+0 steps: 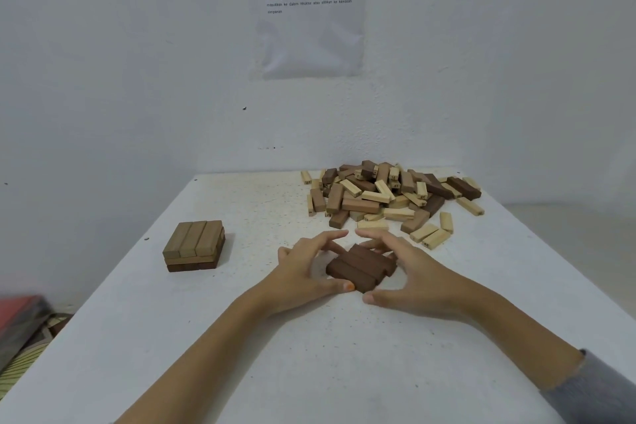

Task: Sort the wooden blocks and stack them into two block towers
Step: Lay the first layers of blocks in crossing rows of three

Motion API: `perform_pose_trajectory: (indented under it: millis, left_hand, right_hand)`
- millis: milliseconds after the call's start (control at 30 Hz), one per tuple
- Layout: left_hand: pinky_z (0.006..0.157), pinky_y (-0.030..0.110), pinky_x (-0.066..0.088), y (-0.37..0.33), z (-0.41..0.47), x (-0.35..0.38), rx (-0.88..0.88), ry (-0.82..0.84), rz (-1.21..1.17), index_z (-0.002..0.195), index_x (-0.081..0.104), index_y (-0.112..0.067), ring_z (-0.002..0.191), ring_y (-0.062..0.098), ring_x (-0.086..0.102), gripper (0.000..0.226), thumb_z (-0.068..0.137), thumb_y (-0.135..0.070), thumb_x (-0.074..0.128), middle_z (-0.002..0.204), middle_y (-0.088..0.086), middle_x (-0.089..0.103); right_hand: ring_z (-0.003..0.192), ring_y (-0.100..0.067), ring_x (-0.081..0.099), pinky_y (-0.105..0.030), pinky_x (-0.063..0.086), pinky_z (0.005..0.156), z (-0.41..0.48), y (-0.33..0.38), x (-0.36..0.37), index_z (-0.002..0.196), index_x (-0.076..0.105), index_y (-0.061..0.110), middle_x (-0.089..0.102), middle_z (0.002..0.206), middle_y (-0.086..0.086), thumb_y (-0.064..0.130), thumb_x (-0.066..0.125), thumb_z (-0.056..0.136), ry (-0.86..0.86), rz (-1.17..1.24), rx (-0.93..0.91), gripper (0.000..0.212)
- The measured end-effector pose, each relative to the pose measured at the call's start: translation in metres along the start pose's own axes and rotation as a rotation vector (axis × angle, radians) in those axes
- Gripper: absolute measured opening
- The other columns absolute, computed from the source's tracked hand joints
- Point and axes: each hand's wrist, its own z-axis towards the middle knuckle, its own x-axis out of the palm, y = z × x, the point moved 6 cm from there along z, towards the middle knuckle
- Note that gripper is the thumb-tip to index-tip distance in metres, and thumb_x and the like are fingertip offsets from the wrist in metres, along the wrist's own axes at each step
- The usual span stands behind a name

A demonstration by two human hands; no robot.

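Between our left hand (pixel 303 268) and right hand (pixel 416 272), both curled round them, lie three dark brown blocks (pixel 361 268); beyond, pale blocks (pixel 435 237) carry printed numbers.

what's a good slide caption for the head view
Left hand and right hand hold dark blocks together on the table, between a low stack and the unsorted pile.
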Motion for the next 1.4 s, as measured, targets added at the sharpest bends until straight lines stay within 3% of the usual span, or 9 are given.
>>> perform_pose_trajectory:
  millis: [133, 267, 333, 400, 533, 1000, 1200, 1300, 1400]
  left_hand:
    - [0.093, 0.028, 0.017, -0.008, 0.001, 0.008, -0.043, -0.096, 0.103, 0.143, 0.028, -0.039, 0.122, 0.003, 0.033, 0.086, 0.071, -0.061, 0.071, 0.123, -0.017, 0.048]
    - [0.109, 0.036, 0.006, -0.004, -0.001, 0.018, -0.151, 0.097, 0.335, 0.15, 0.013, -0.017, 0.144, 0.013, 0.008, 0.109, 0.065, -0.083, 0.034, 0.152, -0.004, 0.019]
    - [0.112, 0.037, -0.003, -0.002, -0.006, 0.022, -0.158, 0.193, 0.396, 0.151, 0.009, -0.013, 0.147, 0.013, -0.006, 0.102, 0.076, -0.08, 0.025, 0.159, 0.0, 0.003]
    - [0.115, 0.038, -0.014, -0.002, -0.01, 0.026, -0.164, 0.226, 0.431, 0.153, -0.008, -0.013, 0.145, 0.012, -0.021, 0.083, 0.095, -0.063, 0.025, 0.16, 0.002, -0.016]
    - [0.118, 0.038, -0.014, -0.004, -0.008, 0.033, -0.167, 0.149, 0.475, 0.151, -0.014, -0.012, 0.145, 0.011, -0.022, 0.075, 0.1, -0.053, 0.022, 0.16, 0.003, -0.019]
    - [0.117, 0.031, -0.008, -0.004, -0.006, 0.037, -0.191, 0.097, 0.515, 0.151, -0.014, -0.008, 0.145, 0.012, -0.02, 0.076, 0.099, -0.053, 0.018, 0.159, 0.006, -0.02]
    - [0.116, 0.029, -0.007, -0.005, -0.006, 0.038, -0.188, 0.055, 0.509, 0.151, -0.013, -0.006, 0.146, 0.014, -0.019, 0.106, 0.064, -0.067, -0.01, 0.159, 0.008, -0.018]
    - [0.117, 0.029, -0.007, -0.006, -0.005, 0.038, -0.188, 0.041, 0.502, 0.151, -0.011, -0.006, 0.146, 0.015, -0.019, 0.109, 0.06, -0.066, -0.012, 0.159, 0.009, -0.018]
    - [0.117, 0.029, -0.007, -0.006, -0.005, 0.039, -0.188, 0.038, 0.503, 0.151, -0.011, -0.006, 0.146, 0.015, -0.018, 0.109, 0.06, -0.066, -0.012, 0.159, 0.009, -0.017]
  right_hand:
    - [0.129, 0.006, 0.036, -0.021, 0.038, 0.107, 0.002, 0.007, 0.006, 0.145, 0.03, 0.042, 0.04, 0.144, 0.016, 0.015, 0.066, 0.086, 0.014, 0.0, -0.028, 0.074]
    - [0.148, -0.009, -0.001, -0.032, 0.01, 0.12, 0.0, 0.004, 0.005, 0.155, 0.006, 0.027, 0.001, 0.162, 0.011, 0.032, 0.059, 0.09, -0.01, -0.263, 0.022, 0.084]
    - [0.147, -0.012, -0.019, -0.032, -0.003, 0.12, -0.004, -0.006, 0.007, 0.155, -0.01, 0.015, -0.019, 0.161, 0.004, 0.044, 0.048, 0.096, 0.022, -0.429, 0.135, 0.088]
    - [0.145, -0.018, -0.027, -0.033, -0.011, 0.119, -0.009, -0.008, 0.014, 0.151, -0.019, 0.008, -0.029, 0.158, -0.005, 0.048, 0.035, 0.1, 0.057, -0.551, 0.228, 0.085]
    - [0.146, -0.025, -0.026, -0.04, -0.014, 0.12, -0.006, -0.009, 0.028, 0.15, -0.018, 0.001, -0.026, 0.158, -0.016, 0.043, 0.021, 0.102, 0.051, -0.673, 0.291, 0.075]
    - [0.147, -0.021, -0.022, -0.039, -0.013, 0.12, -0.003, -0.012, 0.025, 0.151, -0.016, 0.005, -0.022, 0.16, -0.01, 0.05, 0.013, 0.1, 0.06, -0.722, 0.236, 0.074]
    - [0.148, -0.021, -0.02, -0.04, -0.011, 0.121, -0.001, -0.014, 0.026, 0.151, -0.015, 0.005, -0.021, 0.16, -0.011, 0.059, -0.006, 0.08, 0.051, -0.706, 0.247, 0.09]
    - [0.148, -0.021, -0.02, -0.04, -0.012, 0.12, 0.0, -0.014, 0.028, 0.151, -0.015, 0.004, -0.021, 0.16, -0.011, 0.062, -0.018, 0.063, 0.048, -0.694, 0.236, 0.105]
    - [0.148, -0.021, -0.019, -0.041, -0.012, 0.12, 0.0, -0.014, 0.027, 0.151, -0.015, 0.004, -0.02, 0.16, -0.011, 0.062, -0.016, 0.066, 0.046, -0.694, 0.24, 0.103]
